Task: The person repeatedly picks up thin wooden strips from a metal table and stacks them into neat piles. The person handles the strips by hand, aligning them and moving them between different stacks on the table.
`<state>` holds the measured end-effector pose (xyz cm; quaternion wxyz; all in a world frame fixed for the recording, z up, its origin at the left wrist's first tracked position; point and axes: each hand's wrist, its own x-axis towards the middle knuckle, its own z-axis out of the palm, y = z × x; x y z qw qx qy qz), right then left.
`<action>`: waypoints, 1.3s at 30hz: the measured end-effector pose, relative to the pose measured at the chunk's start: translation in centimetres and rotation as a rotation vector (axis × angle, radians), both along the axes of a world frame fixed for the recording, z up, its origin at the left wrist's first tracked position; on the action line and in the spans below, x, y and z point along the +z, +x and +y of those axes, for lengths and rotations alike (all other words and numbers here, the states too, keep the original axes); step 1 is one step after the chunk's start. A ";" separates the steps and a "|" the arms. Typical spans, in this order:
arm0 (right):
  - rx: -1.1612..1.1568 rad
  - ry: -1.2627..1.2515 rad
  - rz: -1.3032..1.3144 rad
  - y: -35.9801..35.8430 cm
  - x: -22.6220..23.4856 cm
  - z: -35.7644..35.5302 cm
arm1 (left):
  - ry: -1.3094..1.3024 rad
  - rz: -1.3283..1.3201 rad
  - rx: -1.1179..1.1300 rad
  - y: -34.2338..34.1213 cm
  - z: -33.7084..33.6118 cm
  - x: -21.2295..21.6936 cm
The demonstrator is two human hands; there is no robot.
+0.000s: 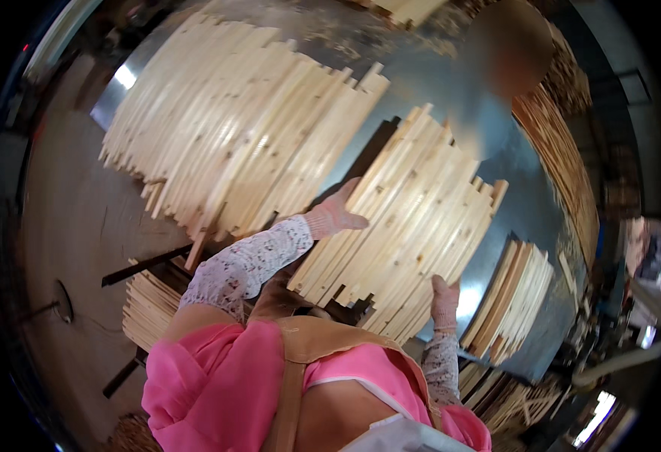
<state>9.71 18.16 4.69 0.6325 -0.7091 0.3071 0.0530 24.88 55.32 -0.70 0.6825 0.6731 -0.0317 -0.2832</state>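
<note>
On the metal-topped desk (451, 60), head view: a middle stack of pale wooden slats (413, 226) lies between a larger slat stack (248, 128) at the left and a smaller stack (515, 297) at the right. The gloved left hand (334, 215) rests flat on the middle stack's left edge, fingers extended. The gloved right hand (445, 301) presses against its near end, fingers loosely open, gripping nothing. Slats appear light, stiff and prone to sliding; hold the stack at opposite edges.
</note>
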 end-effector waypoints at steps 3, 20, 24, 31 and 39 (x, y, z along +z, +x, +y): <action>-0.059 0.156 -0.169 4.1 1.0 3.0 | -0.046 -0.057 0.073 2.4 4.0 4.9; 1.235 -0.402 0.022 23.7 3.8 50.9 | 1.177 0.035 0.365 13.2 56.9 15.7; 1.191 -0.333 0.223 22.0 6.8 53.8 | 1.218 -0.085 0.445 12.6 57.5 9.8; 1.206 -0.169 -0.032 21.9 7.2 53.3 | 1.298 -0.236 0.382 13.9 68.6 3.6; 0.804 -0.237 -0.152 14.9 4.8 32.5 | 1.588 -0.502 0.561 15.0 52.2 7.2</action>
